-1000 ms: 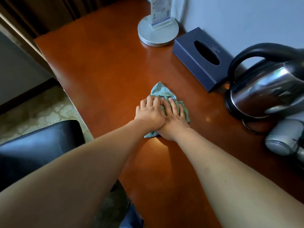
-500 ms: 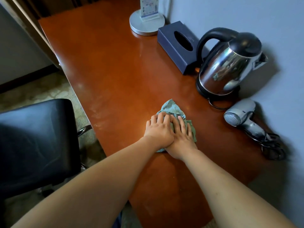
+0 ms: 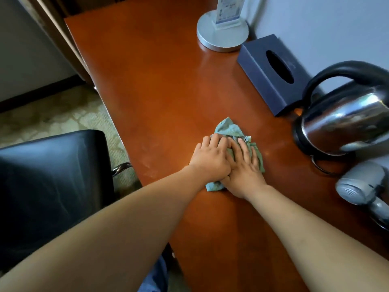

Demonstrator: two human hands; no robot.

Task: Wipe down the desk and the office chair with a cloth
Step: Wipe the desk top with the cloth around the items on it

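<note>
Both arms reach forward over the near part of the desk (image 3: 168,85), nearly straight, and meet on the cloth (image 3: 230,129). The left hand (image 3: 210,159) lies palm down on the cloth's left part, its fingers bent a little at the knuckles and resting on the fabric, not wrapped round it. The right hand (image 3: 244,167) lies flat beside it, fingers straight and slightly spread, pressing the cloth onto the wood. The left hand's inner edge overlaps the right hand's thumb side, so the two touch. The cloth is crumpled, green, and sits about midway between the desk's left edge and the wall side; a peak of it sticks out beyond the fingertips and a corner shows below the wrists.

Along the wall side stand a round lamp base (image 3: 221,36), a dark tissue box (image 3: 269,74), a steel kettle (image 3: 345,119) and a hair dryer (image 3: 362,184). The black chair (image 3: 52,182) stands off the desk's left edge, apart from it.
</note>
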